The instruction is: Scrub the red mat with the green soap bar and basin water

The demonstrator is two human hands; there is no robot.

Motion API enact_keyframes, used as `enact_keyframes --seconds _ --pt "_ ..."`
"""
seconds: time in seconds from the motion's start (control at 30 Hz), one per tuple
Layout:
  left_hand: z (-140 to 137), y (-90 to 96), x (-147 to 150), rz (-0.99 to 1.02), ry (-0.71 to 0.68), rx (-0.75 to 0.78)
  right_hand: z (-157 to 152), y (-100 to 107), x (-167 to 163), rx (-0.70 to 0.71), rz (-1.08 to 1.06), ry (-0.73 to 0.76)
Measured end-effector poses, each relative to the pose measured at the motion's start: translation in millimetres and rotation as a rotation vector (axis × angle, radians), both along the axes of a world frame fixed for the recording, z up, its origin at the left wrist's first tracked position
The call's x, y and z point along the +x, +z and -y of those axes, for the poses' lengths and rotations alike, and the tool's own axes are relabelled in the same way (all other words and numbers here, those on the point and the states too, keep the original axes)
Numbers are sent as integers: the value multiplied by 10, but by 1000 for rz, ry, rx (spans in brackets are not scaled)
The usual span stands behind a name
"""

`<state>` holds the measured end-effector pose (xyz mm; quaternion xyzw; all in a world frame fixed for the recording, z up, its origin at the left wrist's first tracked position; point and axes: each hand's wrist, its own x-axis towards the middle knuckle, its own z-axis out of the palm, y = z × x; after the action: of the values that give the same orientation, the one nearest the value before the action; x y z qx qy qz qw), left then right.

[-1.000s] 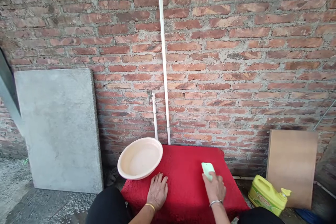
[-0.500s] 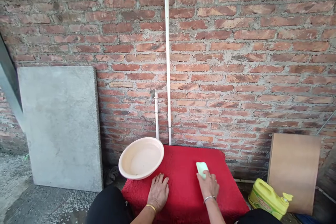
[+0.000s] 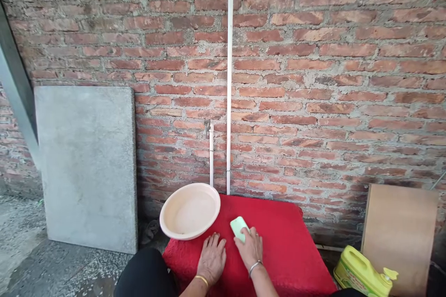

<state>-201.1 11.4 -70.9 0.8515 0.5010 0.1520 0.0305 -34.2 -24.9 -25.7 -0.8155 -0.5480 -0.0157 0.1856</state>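
Note:
My right hand [image 3: 250, 246] is closed around the near end of a pale green scrub brush [image 3: 239, 227], which lies flat against a red cloth [image 3: 278, 236]. The brush's underside is hidden. My left hand [image 3: 212, 255] rests flat with fingers stretched out on the cloth's left part, holding nothing. Just beyond those fingertips, a cream plastic basin [image 3: 190, 211] sits tilted at the cloth's back left corner. The cloth covers a low, block-like surface in front of me; what is under it cannot be seen.
A yellow jug with a pump top [image 3: 364, 271] stands at the right, before a brown board [image 3: 400, 232]. A grey slab [image 3: 87, 167] leans on the brick wall [image 3: 296, 79] at the left. White pipes [image 3: 229, 102] and a tap [image 3: 208, 127] rise behind the basin.
My right hand has slid the brush left across the cloth, closer to my left hand. My left hand stays flat in place. The view has shifted slightly.

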Motion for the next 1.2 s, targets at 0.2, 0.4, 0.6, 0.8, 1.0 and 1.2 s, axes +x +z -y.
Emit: enact_keyframes --seconds 0.2,0.4,0.6,0.8,1.0,1.2 --pt "45 76 20 24 -4 -31 395 55 1073 -54 -35 -460" --pt "23 35 14 43 -10 -25 99 65 404 -4 -58 -210" --pt "5 -17 10 39 -13 33 -231 47 -170 4 -46 20" --pt "17 30 13 53 -14 -17 270 140 997 -79 -28 -353" --pt "8 6 14 42 -18 -14 410 158 997 -26 -46 -408" --pt "-8 -32 20 34 -7 26 -26 26 -3 14 -50 -61"
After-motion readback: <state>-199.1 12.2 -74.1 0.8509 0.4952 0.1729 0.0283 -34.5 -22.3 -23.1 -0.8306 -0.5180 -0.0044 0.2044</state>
